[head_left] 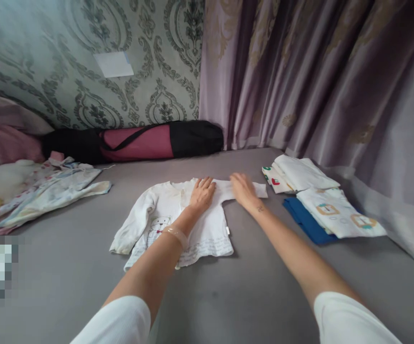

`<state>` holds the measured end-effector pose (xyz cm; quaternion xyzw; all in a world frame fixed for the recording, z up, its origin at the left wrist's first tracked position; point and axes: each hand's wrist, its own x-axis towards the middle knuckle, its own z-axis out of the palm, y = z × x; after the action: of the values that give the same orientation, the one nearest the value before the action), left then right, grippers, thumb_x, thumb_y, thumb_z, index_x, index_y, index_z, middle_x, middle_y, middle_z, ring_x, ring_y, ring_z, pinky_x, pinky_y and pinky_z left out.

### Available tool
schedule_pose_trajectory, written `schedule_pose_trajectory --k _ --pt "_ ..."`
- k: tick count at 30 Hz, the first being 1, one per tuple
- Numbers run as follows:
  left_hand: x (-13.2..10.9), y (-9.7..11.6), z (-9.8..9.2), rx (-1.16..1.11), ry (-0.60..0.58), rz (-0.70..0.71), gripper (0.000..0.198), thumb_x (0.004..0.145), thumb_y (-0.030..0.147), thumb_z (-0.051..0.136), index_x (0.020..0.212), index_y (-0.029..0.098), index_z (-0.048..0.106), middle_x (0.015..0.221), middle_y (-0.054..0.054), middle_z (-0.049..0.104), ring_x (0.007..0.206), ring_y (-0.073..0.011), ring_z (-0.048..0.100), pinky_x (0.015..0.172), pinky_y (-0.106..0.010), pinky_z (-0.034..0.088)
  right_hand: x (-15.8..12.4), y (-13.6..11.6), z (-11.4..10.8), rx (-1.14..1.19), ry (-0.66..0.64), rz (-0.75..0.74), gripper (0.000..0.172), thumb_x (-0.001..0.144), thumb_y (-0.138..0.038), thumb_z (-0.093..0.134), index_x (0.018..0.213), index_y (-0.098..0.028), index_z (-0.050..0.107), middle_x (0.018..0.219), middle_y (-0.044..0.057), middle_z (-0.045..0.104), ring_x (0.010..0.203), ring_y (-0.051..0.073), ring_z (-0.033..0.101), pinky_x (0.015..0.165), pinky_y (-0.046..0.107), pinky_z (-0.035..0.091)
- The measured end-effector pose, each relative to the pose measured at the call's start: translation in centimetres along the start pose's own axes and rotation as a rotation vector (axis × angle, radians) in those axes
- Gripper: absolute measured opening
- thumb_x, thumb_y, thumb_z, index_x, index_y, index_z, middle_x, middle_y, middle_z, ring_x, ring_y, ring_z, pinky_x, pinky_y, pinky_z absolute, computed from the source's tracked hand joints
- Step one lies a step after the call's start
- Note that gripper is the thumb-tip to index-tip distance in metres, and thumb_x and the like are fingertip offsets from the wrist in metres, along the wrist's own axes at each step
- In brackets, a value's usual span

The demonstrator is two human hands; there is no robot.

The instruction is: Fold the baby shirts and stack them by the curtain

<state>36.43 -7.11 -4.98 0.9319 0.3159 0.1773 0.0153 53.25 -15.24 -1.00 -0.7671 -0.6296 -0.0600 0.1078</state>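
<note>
A small white long-sleeved shirt (207, 229) with a bear print lies spread flat on the grey bed surface (249, 286). My left hand (202, 192) rests flat on its upper middle, near the collar, fingers stretched out. My right hand (243, 188) lies flat on the shirt's right sleeve, fingers extended. The left sleeve stretches out toward the lower left. Neither hand holds anything.
Folded clothes (302, 174) sit at the right, with a patterned white piece (341, 212) on a blue one (305, 220). A heap of unfolded garments (49, 188) lies at left beside a white plush toy (8, 177). A black-and-pink roll bag (138, 141) lies along the wall. Curtains (317, 71) hang behind.
</note>
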Motion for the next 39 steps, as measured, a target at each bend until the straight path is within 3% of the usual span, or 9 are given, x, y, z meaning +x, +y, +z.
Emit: schedule_pose_trajectory --k 3,7,11,18,22,27,30,34,39 --pt "0.0 -0.1 -0.1 -0.02 -0.145 -0.004 0.046 0.097 0.024 0.031 0.14 0.013 0.045 0.148 -0.013 0.043 0.138 -0.0219 0.038 0.115 -0.041 0.028 -0.4 -3.6 1.5 0.184 -0.105 -0.227 0.05 0.098 -0.027 0.025 0.139 -0.008 0.046 0.146 0.015 0.045 0.136 0.021 0.037 0.112 0.034 0.025" --pt "0.0 -0.1 -0.2 0.024 -0.214 -0.068 0.053 0.097 0.028 0.028 0.147 0.012 0.035 0.153 -0.012 0.035 0.143 -0.0257 0.029 0.116 -0.044 0.024 -1.3 -4.6 2.5 0.205 -0.247 -0.13 0.063 0.099 -0.041 0.019 0.15 -0.005 0.026 0.158 0.015 0.023 0.145 0.022 0.02 0.117 0.041 0.015" --pt "0.1 0.1 0.1 0.036 -0.184 -0.118 0.056 0.099 0.034 0.02 0.148 0.012 0.035 0.153 -0.01 0.037 0.143 -0.0282 0.028 0.117 -0.044 0.022 -2.2 -2.7 2.0 0.12 -0.278 -0.024 0.067 0.098 -0.05 0.016 0.151 -0.011 0.028 0.159 0.012 0.019 0.147 0.027 0.014 0.117 0.051 0.009" --pt "0.1 -0.2 0.8 0.024 -0.166 -0.113 0.057 0.099 0.036 0.019 0.148 0.013 0.035 0.152 -0.009 0.038 0.142 -0.0281 0.03 0.116 -0.045 0.024 -2.8 1.7 1.4 -0.003 -0.292 0.156 0.062 0.099 -0.049 0.014 0.152 -0.02 0.026 0.159 0.011 0.021 0.145 0.031 0.016 0.114 0.056 0.011" --pt "0.3 0.0 0.5 -0.033 -0.179 -0.138 0.056 0.099 0.036 0.022 0.147 0.013 0.036 0.153 -0.01 0.037 0.143 -0.0289 0.028 0.116 -0.047 0.022 -3.6 3.8 1.5 -0.091 -0.224 0.168 0.057 0.099 -0.044 0.018 0.15 -0.023 0.031 0.156 0.012 0.028 0.144 0.029 0.023 0.114 0.057 0.01" --pt "0.7 -0.2 -0.6 -0.157 -0.26 -0.12 0.057 0.098 0.037 0.029 0.148 0.01 0.031 0.154 -0.015 0.033 0.143 -0.0277 0.027 0.117 -0.045 0.022 -3.8 5.2 2.6 -0.158 -0.146 0.117 0.054 0.099 -0.038 0.02 0.147 -0.019 0.036 0.151 0.014 0.037 0.14 0.028 0.03 0.111 0.055 0.022" --pt "-0.3 -1.5 -2.3 -0.242 -0.204 -0.064 0.059 0.094 0.037 0.042 0.144 0.007 0.035 0.151 -0.021 0.036 0.141 -0.0263 0.032 0.114 -0.039 0.029 -3.4 5.6 3.3 -0.177 -0.119 0.116 0.055 0.099 -0.039 0.019 0.146 -0.02 0.038 0.15 0.013 0.039 0.139 0.028 0.033 0.11 0.055 0.024" --pt "-5.2 -4.4 -7.0 -0.341 -0.006 -0.027 0.044 0.092 0.032 0.048 0.131 0.013 0.052 0.138 -0.017 0.052 0.128 -0.023 0.05 0.107 -0.035 0.039 -3.2 5.6 3.4 -0.175 -0.134 0.118 0.057 0.099 -0.041 0.015 0.147 -0.02 0.036 0.151 0.013 0.037 0.14 0.028 0.031 0.111 0.054 0.024" --pt "-13.3 -10.0 -13.7 -0.253 0.085 -0.418 0.034 0.088 0.034 0.048 0.113 0.015 0.063 0.105 -0.012 0.067 0.095 -0.021 0.063 0.086 -0.031 0.048 -2.7 4.8 2.7 -0.146 -0.202 0.18 0.058 0.098 -0.041 0.014 0.149 -0.021 0.034 0.153 0.013 0.035 0.14 0.028 0.031 0.111 0.057 0.025"
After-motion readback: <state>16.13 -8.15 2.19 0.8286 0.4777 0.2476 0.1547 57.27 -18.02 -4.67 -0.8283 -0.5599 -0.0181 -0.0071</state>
